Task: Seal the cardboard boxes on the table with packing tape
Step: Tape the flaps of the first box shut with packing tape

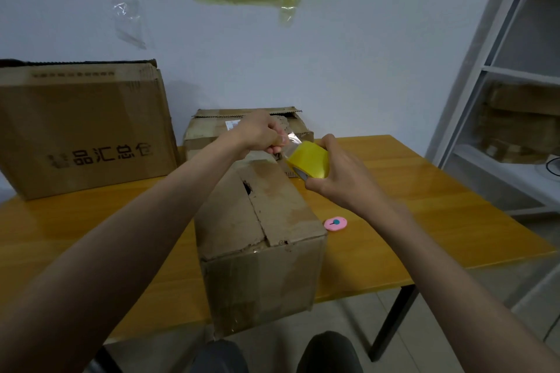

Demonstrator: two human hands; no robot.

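Note:
A long worn cardboard box (260, 233) lies on the yellow table (394, 191), its near end overhanging the front edge. Its top flaps are folded shut with a torn gap along the seam. Above the box's far end, my right hand (342, 179) grips a yellow roll of packing tape (309, 160). My left hand (260, 133) pinches the tape's clear free end (292, 139), a short strip stretched between both hands. A second, smaller box (212, 130) stands behind, partly hidden by my hands. A large box with printed characters (81, 127) sits at the back left.
A small pink round cutter (335, 224) lies on the table right of the long box. A white shelf unit (515, 85) holding flattened cardboard stands at the right. Strips of tape and plastic hang on the wall behind. My knees show below the table edge.

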